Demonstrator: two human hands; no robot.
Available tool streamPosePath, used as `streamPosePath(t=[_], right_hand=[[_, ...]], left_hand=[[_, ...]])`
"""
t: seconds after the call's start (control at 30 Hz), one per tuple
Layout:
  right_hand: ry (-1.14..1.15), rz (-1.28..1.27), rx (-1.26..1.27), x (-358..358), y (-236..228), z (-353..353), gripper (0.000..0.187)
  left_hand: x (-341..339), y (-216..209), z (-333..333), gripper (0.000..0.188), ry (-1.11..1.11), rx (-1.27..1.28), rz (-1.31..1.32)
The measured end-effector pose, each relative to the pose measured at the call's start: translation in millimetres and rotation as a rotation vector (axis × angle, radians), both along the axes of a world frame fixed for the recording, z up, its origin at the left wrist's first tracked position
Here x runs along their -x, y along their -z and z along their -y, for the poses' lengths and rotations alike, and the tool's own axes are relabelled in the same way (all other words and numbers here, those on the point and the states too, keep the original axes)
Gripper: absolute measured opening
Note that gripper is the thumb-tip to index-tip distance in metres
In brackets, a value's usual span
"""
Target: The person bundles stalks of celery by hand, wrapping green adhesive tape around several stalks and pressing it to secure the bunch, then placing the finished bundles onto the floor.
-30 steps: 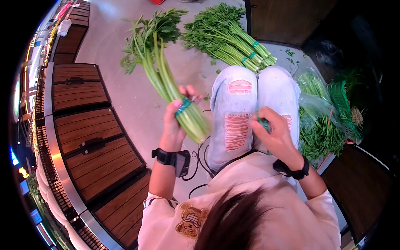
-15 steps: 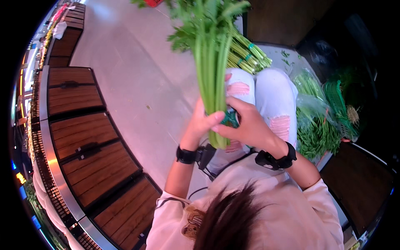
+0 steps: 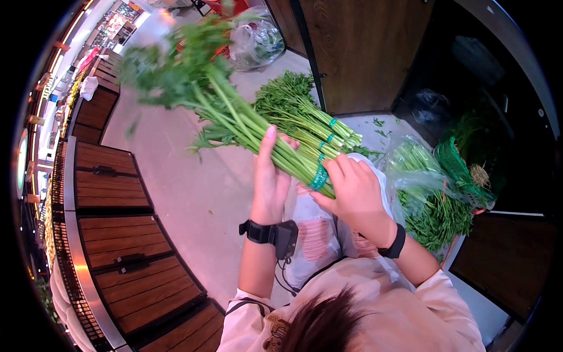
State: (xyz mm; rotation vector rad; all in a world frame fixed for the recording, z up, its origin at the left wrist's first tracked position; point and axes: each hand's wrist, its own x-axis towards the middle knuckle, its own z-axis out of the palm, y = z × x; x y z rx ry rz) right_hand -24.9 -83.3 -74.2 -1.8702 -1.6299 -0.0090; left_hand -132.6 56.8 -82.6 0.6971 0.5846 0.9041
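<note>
The celery bunch (image 3: 237, 117) has tilted, leaves (image 3: 182, 70) now far-left of the left fingers (image 3: 268, 144) clasping its stalks (image 3: 286, 157). Right fingers (image 3: 335, 170), at its opposite end, pinch the teal band (image 3: 319, 177).

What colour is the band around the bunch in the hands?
The band is bluish green, with paler markings; the head view shows it best.
</note>
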Motion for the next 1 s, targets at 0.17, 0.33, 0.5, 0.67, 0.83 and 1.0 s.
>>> streamPosePath(t=[0.17,0.33,0.5,0.67,0.83,1.0], right_hand=[[-0.208,-0.476,0.204,-42,8,-1,0.056],[-0.248,-0.649,0.317,-66,26,-22,0.057],[0.100,-0.120,0.139,-84,64,-56,0.055],[0.088,-0.070,0.364,-118,155,-86,0.065],[0.047,-0.142,0.449,-124,257,-108,0.070],[0.155,-0.156,0.435,-138,320,-133,0.072]], left_hand=[[3,21,-27,0.049,0.303,-0.083,0.568],[-20,23,-37,0.057,0.100,-0.058,0.363],[-26,36,-122,0.036,0.109,-0.004,-0.166],[-64,129,-192,0.024,0.393,0.229,-0.384],[-80,250,-223,0.040,0.421,0.409,-0.545],[-108,300,-249,0.055,0.443,0.044,-0.799]])
